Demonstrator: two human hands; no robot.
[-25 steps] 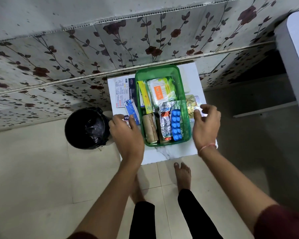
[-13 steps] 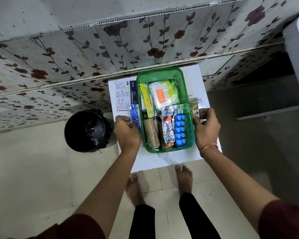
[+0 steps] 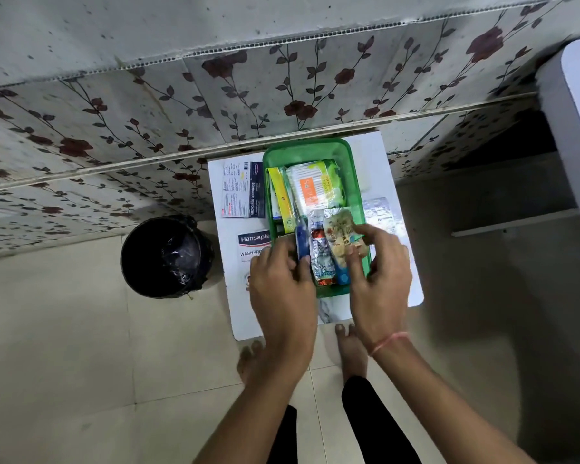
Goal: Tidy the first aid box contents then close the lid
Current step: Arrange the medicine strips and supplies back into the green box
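— Where's the box [image 3: 315, 152]?
— Open on the small table [image 3: 382, 155]. My left hand [image 3: 282, 289] pinches a blue strip [image 3: 302, 242]; my right hand [image 3: 379, 279] holds a gold pill strip [image 3: 340, 236] over it.
— Handling?
— Light, crinkly foil, probably slippery; I'd grip the edges, not the blisters.

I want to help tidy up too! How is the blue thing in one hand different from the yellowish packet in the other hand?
The narrow blue packet is pinched by the left hand and stands on edge; the wider, pale yellowish crinkly packet is held flat, face up, by the right hand. The blue packet is plain dark blue; the yellowish packet looks speckled. Both are over the green plastic box, being put in.
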